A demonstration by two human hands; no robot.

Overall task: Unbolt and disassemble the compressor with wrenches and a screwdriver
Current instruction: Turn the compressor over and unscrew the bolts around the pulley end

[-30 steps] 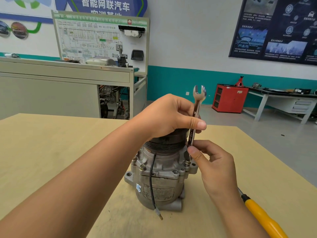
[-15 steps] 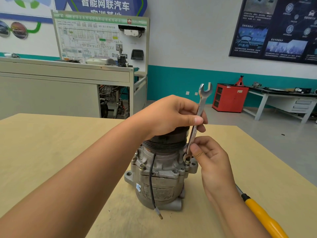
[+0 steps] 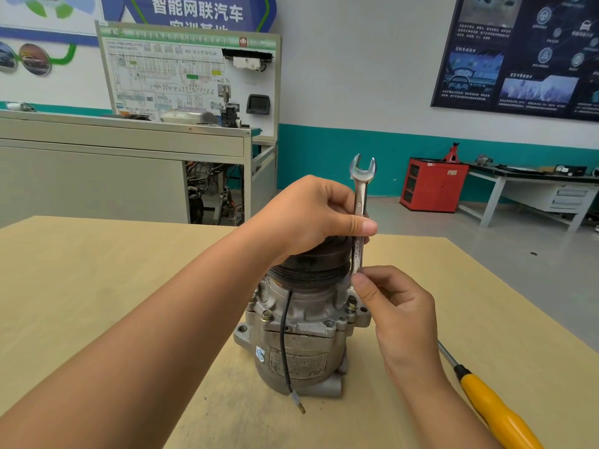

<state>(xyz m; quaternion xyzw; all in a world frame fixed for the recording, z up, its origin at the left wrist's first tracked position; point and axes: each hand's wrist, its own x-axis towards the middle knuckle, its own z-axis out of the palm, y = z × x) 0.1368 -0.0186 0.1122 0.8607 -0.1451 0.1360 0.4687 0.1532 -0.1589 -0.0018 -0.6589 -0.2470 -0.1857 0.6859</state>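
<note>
A grey metal compressor (image 3: pixel 301 345) stands upright on the table, its dark pulley on top and a black wire hanging down its front. My left hand (image 3: pixel 308 218) sits over the pulley and grips the shaft of a steel open-end wrench (image 3: pixel 360 215), which stands nearly vertical with its free jaw up. My right hand (image 3: pixel 395 306) pinches the wrench's lower end at a bolt (image 3: pixel 351 303) on the compressor's right flange. The lower jaw is hidden behind my thumb.
A yellow-handled screwdriver (image 3: pixel 489 406) lies on the tan table (image 3: pixel 97 286) at the right, beside my right forearm. Beyond the table stand a grey training bench with a wiring board (image 3: pixel 188 72), a red cabinet (image 3: pixel 434 184) and a workbench.
The wrench's upper jaw swung right, then back left to near vertical, turning about its lower end. My right hand shifted slightly with it. The compressor stayed put.
</note>
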